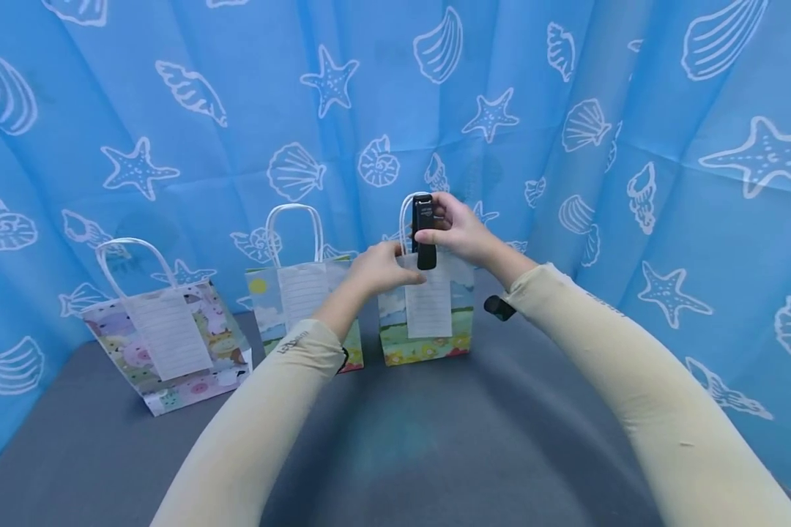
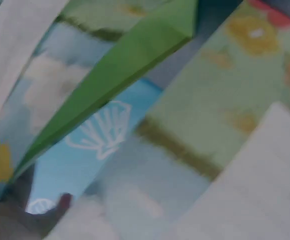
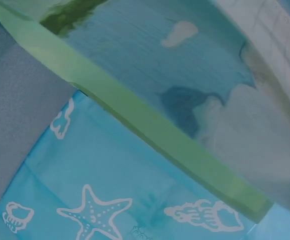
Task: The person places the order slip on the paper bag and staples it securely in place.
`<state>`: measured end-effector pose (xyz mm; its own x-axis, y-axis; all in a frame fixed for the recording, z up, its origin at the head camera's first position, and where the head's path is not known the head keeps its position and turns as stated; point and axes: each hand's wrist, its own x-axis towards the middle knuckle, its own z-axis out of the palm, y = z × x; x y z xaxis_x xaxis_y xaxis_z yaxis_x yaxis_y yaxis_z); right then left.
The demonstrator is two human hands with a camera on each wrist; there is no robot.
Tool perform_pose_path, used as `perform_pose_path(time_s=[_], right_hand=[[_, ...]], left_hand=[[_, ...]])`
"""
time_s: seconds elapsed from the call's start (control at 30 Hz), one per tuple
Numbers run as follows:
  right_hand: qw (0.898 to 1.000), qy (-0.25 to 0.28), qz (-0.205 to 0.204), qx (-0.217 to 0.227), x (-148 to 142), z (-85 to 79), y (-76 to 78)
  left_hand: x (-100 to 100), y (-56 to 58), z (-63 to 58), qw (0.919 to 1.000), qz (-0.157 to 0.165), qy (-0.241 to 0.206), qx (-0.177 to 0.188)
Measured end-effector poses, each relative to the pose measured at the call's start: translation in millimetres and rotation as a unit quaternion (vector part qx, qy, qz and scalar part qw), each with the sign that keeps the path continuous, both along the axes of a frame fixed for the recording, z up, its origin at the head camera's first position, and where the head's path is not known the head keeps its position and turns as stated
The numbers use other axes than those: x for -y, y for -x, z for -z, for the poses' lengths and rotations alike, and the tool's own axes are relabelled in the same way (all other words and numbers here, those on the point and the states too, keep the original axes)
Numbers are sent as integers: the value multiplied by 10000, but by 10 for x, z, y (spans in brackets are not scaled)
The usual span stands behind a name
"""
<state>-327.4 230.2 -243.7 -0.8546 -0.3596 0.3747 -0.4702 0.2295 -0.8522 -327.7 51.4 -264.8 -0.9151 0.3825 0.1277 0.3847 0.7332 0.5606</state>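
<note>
My right hand [image 1: 460, 230] grips a black stapler [image 1: 425, 245] held upright over the top edge of the rightmost paper bag [image 1: 460, 333]. That bag has a painted meadow and sky, white handles and a white lined sheet [image 1: 430, 311] on its front. My left hand [image 1: 384, 268] pinches the bag's top rim and the sheet's upper edge, thumb in front. Its other fingers are partly hidden. Close up, the left wrist view has the bag's printed front [image 2: 185, 130], and the right wrist view its green side [image 3: 135, 120].
To the left stand a similar meadow paper bag [image 1: 264, 307] and an animal-print paper bag [image 1: 227, 329], each with a lined sheet on its front. All stand on a dark grey surface [image 1: 395, 454]. A blue shell-patterned curtain [image 1: 382, 88] hangs close behind.
</note>
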Motion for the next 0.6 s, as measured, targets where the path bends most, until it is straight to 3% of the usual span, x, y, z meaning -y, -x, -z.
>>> perform_pose_path(time_s=[0.07,0.2,0.33,0.43,0.5,0.6], right_hand=[[10000,12,24,-1,-18,6,3],[9999,53,120,6,-41,13,-13],[10000,-4,91,38,-31,19,-28],[9998,-135,111,-69,-36,18,-33],[9991,-118,253,-322,-40,22,-37],[9916,492,678,-984,-89,41,-41]], left_hand=[[-14,7,-45,9999,152,37,53],[-50,33,-78,9965,502,-571,349],[-39,50,-43,9887,564,-1260,582],[-34,59,-11,9866,513,-1457,524],[-33,69,10,9864,478,-1499,476],[-46,72,26,9871,375,-1504,402]])
